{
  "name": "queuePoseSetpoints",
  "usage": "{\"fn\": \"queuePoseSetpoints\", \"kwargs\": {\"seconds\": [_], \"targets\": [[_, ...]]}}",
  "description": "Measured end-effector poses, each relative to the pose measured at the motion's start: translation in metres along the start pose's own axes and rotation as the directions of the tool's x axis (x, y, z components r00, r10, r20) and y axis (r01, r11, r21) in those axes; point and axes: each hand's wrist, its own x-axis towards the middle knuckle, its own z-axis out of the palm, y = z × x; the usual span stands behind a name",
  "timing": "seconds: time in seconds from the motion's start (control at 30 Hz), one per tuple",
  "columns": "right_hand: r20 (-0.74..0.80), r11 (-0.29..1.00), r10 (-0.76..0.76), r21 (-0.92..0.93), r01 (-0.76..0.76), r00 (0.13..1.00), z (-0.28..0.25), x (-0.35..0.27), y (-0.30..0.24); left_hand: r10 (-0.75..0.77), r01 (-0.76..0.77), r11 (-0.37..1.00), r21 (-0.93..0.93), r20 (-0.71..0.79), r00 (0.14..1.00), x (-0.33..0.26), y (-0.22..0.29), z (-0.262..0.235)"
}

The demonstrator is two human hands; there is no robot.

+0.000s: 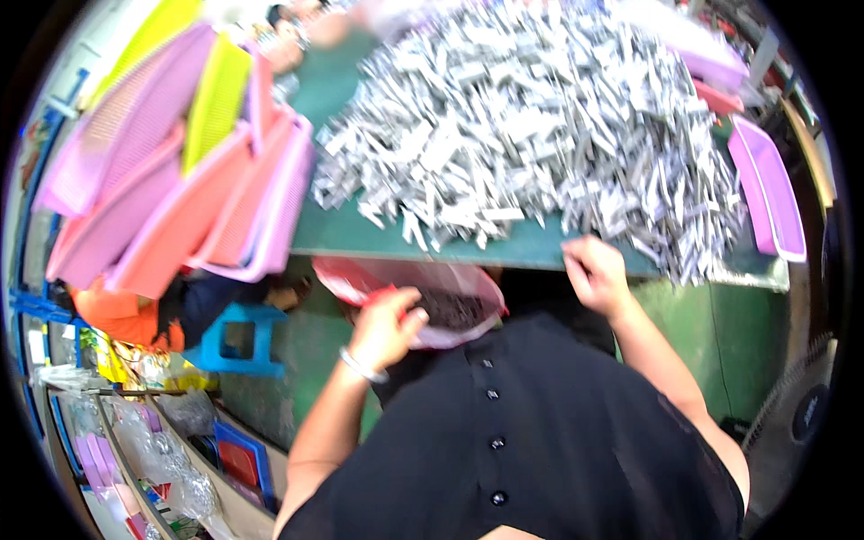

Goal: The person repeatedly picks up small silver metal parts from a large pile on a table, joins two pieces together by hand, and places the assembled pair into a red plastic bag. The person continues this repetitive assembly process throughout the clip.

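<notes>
Trays (171,180) crowd left; left hand (385,326) grips basket (468,297), right hand (594,274) closed beside parts (540,117).

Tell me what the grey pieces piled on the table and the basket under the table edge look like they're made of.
The pile of grey pieces looks like metal: dull silver with pale glints on flat, straight-cut strips, though the blur leaves that open. The basket held by the left hand looks like thin plastic, translucent pink wall with a red rim, smooth and slightly glossy.
</notes>
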Motion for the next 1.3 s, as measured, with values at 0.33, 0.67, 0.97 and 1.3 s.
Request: {"fn": "queuePoseSetpoints", "kwargs": {"seconds": [0.33, 0.67, 0.97, 1.3], "targets": [[-0.031, 0.999, 0.028, 0.028, -0.027, 0.999, -0.002, -0.001, -0.004, 0.048, -0.052, 0.997, 0.052, 0.082, 0.995, 0.013, 0.004, 0.004], [-0.024, 0.997, 0.046, 0.064, -0.045, 0.999, -0.006, -0.001, -0.007, -0.013, 0.011, 1.0, 0.012, 0.164, 0.986, 0.012, 0.014, 0.012], [-0.032, 0.998, 0.027, 0.062, -0.025, 0.999, -0.005, -0.001, -0.006, 0.008, -0.013, 0.999, 0.03, 0.157, 0.988, 0.012, 0.02, 0.015], [-0.037, 0.999, -0.006, 0.05, 0.008, 0.999, -0.005, -0.003, -0.004, 0.02, -0.029, 0.998, 0.054, 0.161, 0.987, 0.009, 0.021, 0.019]]}}
